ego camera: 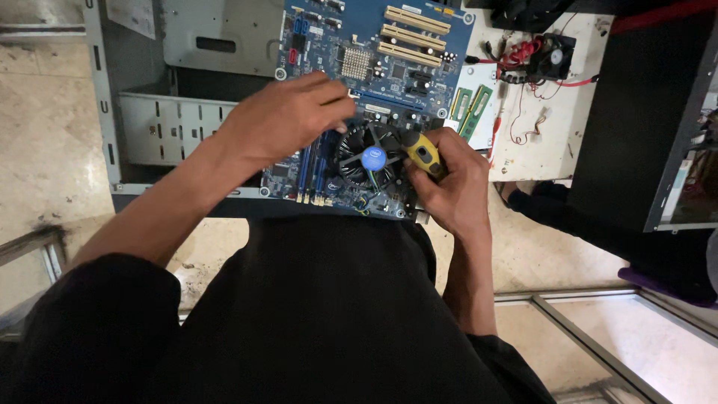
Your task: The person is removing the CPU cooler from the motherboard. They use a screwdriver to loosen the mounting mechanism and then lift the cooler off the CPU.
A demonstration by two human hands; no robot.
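Hands: two are showing, the left hand (288, 120) and the right hand (449, 183).
Screwdrivers: one yellow-handled screwdriver (425, 155) is sitting in the right hand.
Motherboards: one blue motherboard (374, 67) is lying in the middle.
Cooler fans: one black cooler fan (372, 158) is sitting near, one small fan (555, 58) far right.
Memory sticks: two green memory sticks (470, 108) are lying right of the board.
Cream expansion slots (415, 34): three are showing far.

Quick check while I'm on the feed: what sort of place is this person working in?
Probably a computer repair bench or small workshop. A blue motherboard lies on an opened grey computer case, the right hand holds a yellow-handled screwdriver by the cooler fan, and loose memory sticks lie on a white board.
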